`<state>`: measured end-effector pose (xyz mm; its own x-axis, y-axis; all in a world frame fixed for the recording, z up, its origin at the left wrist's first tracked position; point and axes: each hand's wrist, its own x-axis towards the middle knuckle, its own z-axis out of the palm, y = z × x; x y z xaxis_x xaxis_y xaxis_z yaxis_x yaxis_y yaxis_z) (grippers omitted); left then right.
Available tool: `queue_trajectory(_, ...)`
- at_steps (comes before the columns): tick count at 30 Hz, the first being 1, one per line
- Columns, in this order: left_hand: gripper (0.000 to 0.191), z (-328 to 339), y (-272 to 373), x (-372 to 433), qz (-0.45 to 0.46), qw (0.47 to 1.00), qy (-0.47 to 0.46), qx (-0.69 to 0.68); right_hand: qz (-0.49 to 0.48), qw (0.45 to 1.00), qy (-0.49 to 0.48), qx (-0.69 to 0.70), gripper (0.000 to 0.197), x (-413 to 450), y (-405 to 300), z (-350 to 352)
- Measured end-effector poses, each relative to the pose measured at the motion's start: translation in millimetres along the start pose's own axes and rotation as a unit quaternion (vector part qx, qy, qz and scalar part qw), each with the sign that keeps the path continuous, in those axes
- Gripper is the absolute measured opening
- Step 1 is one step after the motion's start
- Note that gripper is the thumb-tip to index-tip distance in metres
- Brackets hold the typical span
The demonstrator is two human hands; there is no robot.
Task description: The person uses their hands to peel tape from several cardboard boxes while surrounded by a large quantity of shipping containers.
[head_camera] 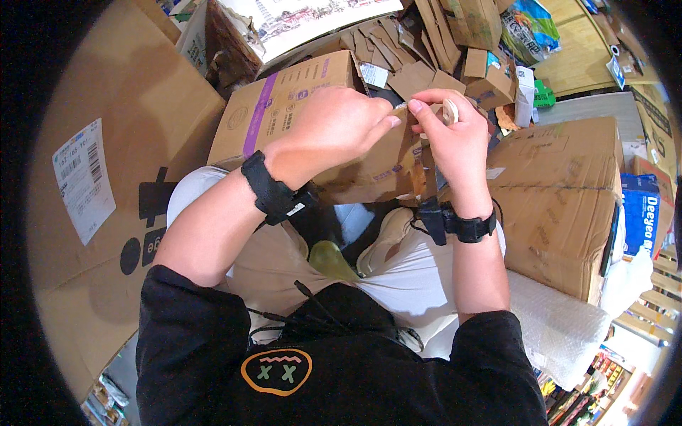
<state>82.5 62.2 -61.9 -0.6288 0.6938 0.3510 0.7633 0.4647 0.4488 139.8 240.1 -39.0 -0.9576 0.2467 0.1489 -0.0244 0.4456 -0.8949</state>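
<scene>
A cardboard box point(298, 101) with a purple stripe lies between my knees. My left hand point(335, 122) is over its upper side, palm down, with thumb and fingers close together near the box's right corner; what its fingertips grip, if anything, is hidden. Beside it, my right hand point(453, 122) pinches a small edge at that corner between thumb and forefinger; whether this is tape or cardboard cannot be told. A pale round ring-like object point(451, 112) sits at the fingers of my right hand. Below the hands, the box's near side looks torn or peeled at its right edge.
A large cardboard box point(128, 160) with a label stands at the left. Another closed carton point(554, 175) is at the right, above bubble wrap point(559, 330). Flattened cardboard pieces point(378, 42) and a small open box point(487, 80) lie beyond. A blue package point(636, 213) is far right.
</scene>
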Motion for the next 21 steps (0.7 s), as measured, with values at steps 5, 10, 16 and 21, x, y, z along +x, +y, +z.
queue_trajectory(5,0.034,1,-3,-1,-0.006,1.000,0.011,-0.010,-0.139,0.987,0.039,-0.074,0.010,0,5,5)
queue_trajectory(10,0.037,1,-2,0,-0.028,0.999,0.029,-0.026,-0.249,0.950,0.109,-0.156,0.014,-4,5,14)
queue_trajectory(16,0.037,-3,5,1,-0.060,0.995,0.037,-0.075,-0.317,0.919,0.146,-0.184,0.019,-5,7,18)
queue_trajectory(21,0.036,-5,5,-1,-0.088,0.991,0.029,-0.092,-0.334,0.913,0.149,-0.184,0.021,-8,8,24)
